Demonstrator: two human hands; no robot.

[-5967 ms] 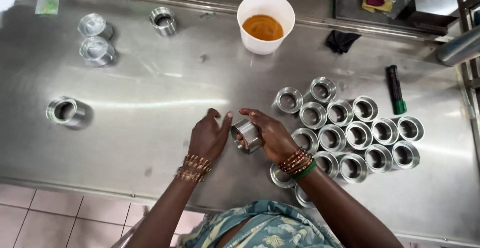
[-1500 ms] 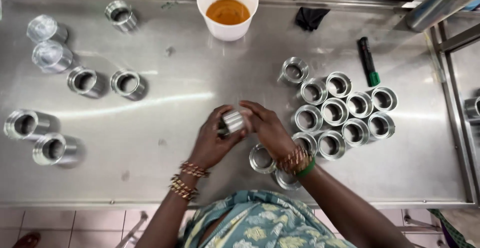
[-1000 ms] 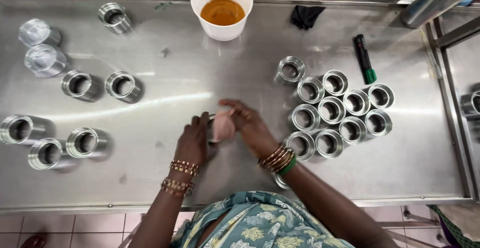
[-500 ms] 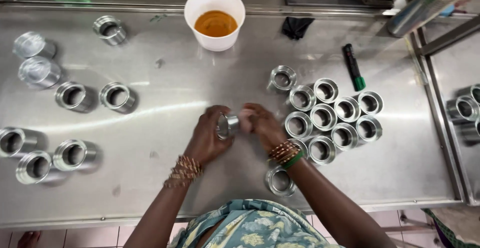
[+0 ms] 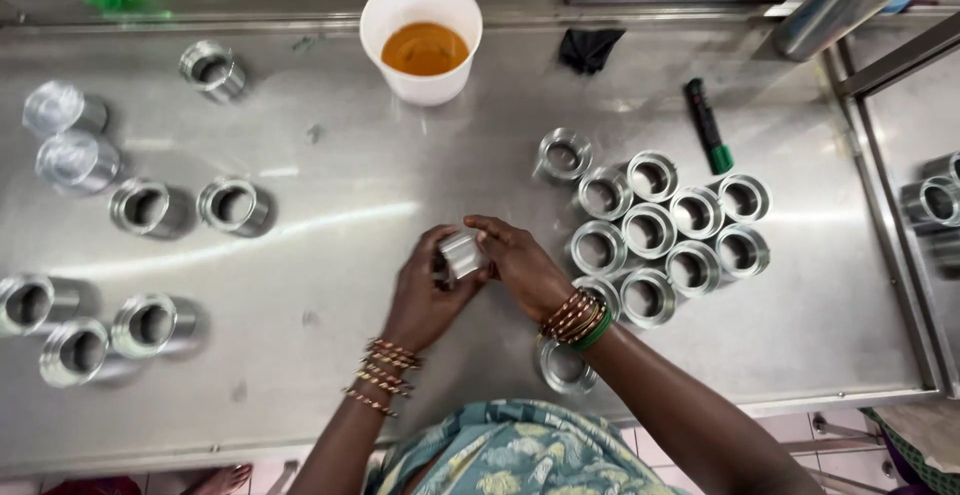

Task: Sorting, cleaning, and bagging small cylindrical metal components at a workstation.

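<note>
Centrally, above the bare steel table [image 5: 330,385], the left hand [image 5: 425,295] and right hand [image 5: 520,267] jointly grip a small shiny metal cylindrical sleeve [image 5: 461,253]. Clustered matching metal rings [image 5: 665,230] crowd the right hand; open surface lies to the left.

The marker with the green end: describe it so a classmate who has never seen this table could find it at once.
Start at the white cup of orange liquid on the steel table. Look right, past the black cloth: the marker lies above the clustered metal rings. It alone is slim, black and green-tipped.
</note>
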